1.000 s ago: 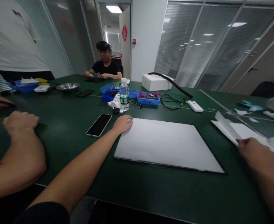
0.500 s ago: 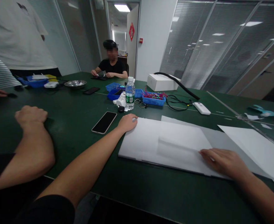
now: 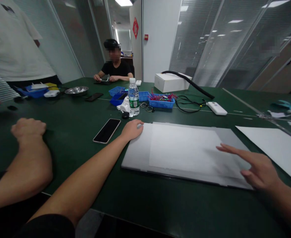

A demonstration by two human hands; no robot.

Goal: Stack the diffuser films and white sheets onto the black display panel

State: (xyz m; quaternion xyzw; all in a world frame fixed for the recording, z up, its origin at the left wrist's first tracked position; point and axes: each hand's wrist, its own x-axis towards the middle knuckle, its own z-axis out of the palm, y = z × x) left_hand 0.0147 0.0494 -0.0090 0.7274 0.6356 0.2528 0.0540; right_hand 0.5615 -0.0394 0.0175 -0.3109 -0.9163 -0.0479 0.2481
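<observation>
My left hand (image 3: 132, 129) rests at the far left corner of a flat grey board (image 3: 136, 152), its fingers curled together. A small greyish thing shows by its fingertips, too little of it to name. On the board lies a sheet of white paper (image 3: 182, 145), flat, leaving a grey strip bare on either side. Over the paper's right part hovers my right hand (image 3: 256, 165), fingers stretched out, thumb apart, holding nothing. Just left of my left hand is a smartphone (image 3: 107, 131) with a dark screen.
Beyond the board stand a water bottle (image 3: 133, 99), blue trays (image 3: 161, 104) and a white box (image 3: 171, 82). White paper (image 3: 276, 145) lies at right. Another person's forearm (image 3: 32, 158) leans on the table at left. One person sits opposite; another stands at far left.
The white sheet has shifted left and now lies straighter on the board. My right hand has risen off it and spread its fingers. My left hand has stayed at the corner.
</observation>
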